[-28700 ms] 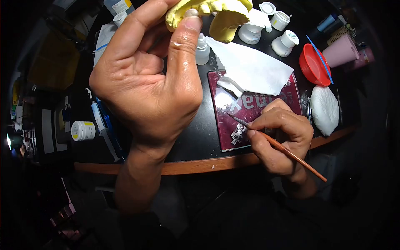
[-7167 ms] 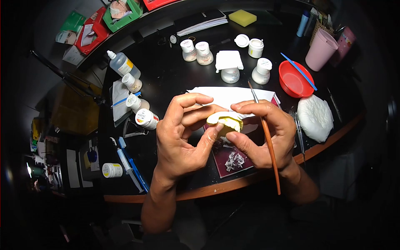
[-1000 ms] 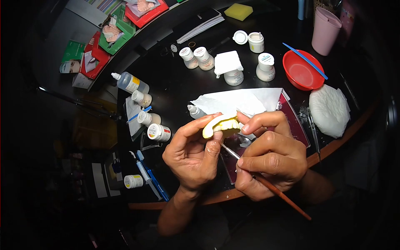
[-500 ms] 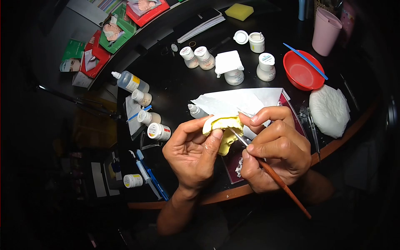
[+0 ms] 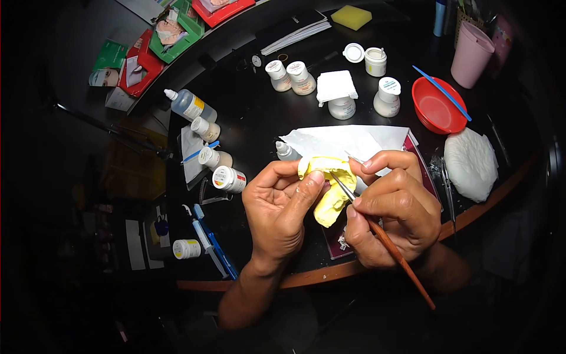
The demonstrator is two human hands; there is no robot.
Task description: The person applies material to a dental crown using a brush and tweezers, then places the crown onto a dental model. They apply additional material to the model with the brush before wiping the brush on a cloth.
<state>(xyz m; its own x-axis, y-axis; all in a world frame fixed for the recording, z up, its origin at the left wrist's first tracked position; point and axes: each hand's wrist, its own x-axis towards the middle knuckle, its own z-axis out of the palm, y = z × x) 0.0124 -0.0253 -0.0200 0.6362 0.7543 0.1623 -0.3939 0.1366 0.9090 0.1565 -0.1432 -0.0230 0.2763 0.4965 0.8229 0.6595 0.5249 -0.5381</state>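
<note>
My left hand (image 5: 280,203) pinches a yellow dental cast (image 5: 333,207), curved like an arch, thumb on its near face and fingers behind. My right hand (image 5: 398,206) is closed round a fine brush (image 5: 394,246) with a brown wooden handle and a slim metal neck. The brush's dark pointed end lies against the inner side of the cast. A thin pale tip (image 5: 352,156) sticks out by my right index finger; the rest of it is hidden. Behind my hands lies white tissue (image 5: 354,137) on a dark red tray (image 5: 413,150).
Several white-capped jars (image 5: 387,97) stand beyond the tissue, and more line the left side beside a clear bottle (image 5: 191,106). On the right are a red bowl (image 5: 433,109) with a blue stick across it, a white pad (image 5: 470,165) and tweezers (image 5: 448,189). A blue toothbrush (image 5: 217,245) lies left.
The cast has turned in my left hand, showing more of its lower arm. The brush tip has shifted along its inner side. The whole view has moved slightly.
</note>
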